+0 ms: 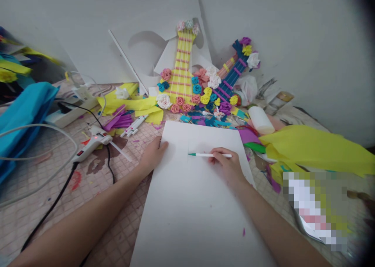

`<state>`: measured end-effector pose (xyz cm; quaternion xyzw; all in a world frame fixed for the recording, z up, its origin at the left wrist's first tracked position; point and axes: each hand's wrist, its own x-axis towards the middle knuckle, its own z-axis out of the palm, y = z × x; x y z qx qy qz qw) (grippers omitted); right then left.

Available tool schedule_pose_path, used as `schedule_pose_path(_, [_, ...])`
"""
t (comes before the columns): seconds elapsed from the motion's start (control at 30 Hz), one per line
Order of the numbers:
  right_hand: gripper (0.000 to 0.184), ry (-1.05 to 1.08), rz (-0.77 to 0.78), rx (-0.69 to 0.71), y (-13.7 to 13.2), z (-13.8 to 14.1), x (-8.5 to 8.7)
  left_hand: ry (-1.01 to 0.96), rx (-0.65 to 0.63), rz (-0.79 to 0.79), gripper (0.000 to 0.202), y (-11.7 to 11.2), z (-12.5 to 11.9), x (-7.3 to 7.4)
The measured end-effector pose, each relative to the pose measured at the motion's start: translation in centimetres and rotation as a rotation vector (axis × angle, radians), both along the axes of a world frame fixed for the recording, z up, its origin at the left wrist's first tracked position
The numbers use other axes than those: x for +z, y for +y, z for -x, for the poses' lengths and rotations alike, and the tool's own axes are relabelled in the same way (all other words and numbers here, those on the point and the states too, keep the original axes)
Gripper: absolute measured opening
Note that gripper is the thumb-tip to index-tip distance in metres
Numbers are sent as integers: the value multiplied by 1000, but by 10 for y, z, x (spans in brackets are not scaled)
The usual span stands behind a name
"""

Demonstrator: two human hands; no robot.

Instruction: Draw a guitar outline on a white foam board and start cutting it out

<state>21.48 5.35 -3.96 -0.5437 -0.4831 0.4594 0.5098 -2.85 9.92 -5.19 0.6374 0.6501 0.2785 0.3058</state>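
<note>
A large white board [190, 220] lies flat before me, a faint thin line near its upper left. My left hand [152, 154] grips the board's left edge, thumb on top and the other fingers partly hidden at the side. Between the fingers and thumb of my right hand [228, 165] is a slim white pen [205, 155] with a green tip. It lies nearly level, pointing left, with its tip at the faint line.
Behind the board lean a yellow paper guitar [184, 70] with paper roses and a blue one [233, 79]. Left are a glue gun [93, 144] with its cord, a power strip [72, 113] and blue paper [26, 118]. Right are a white bottle [260, 120] and yellow paper [319, 148].
</note>
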Motion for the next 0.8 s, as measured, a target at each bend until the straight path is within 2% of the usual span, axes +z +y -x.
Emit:
schedule_pose_path(0.37, [9, -24, 26, 32, 2, -2, -4, 0, -7, -13, 29, 1, 2, -5])
schedule_pose_path(0.8, [9, -62, 39, 107, -3, -2, 5, 4, -10, -9, 29, 0, 0, 0])
